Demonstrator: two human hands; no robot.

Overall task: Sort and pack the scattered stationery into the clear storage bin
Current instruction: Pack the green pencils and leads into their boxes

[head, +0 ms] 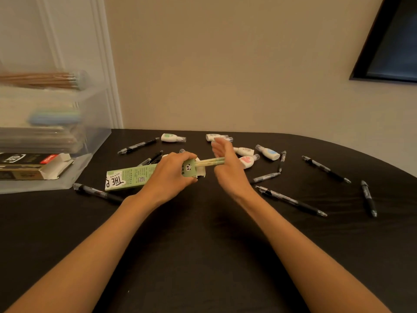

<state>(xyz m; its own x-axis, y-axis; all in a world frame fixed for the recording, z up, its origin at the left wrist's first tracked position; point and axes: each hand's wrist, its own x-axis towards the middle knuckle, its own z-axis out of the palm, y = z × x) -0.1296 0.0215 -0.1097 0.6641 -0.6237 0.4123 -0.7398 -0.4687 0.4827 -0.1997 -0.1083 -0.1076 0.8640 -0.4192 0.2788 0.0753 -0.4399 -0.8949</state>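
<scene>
Left hand grips the green pencil box over the tabletop; pencils stick out of its open end at my blurred right hand, whose grip I can't tell. Clear bin sits left.

The flat green cardboard pencil box bears large black letters "THE P" at its 9 o'clock end, a small QR code toward 3 o'clock, and a panda face beside the open flap. Its fine print is too blurred to read, as is the red label on the black carton at 9 o'clock.

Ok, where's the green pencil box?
Head view, left of centre: the left hand grips the green pencil box, just right of the clear bin.
</scene>
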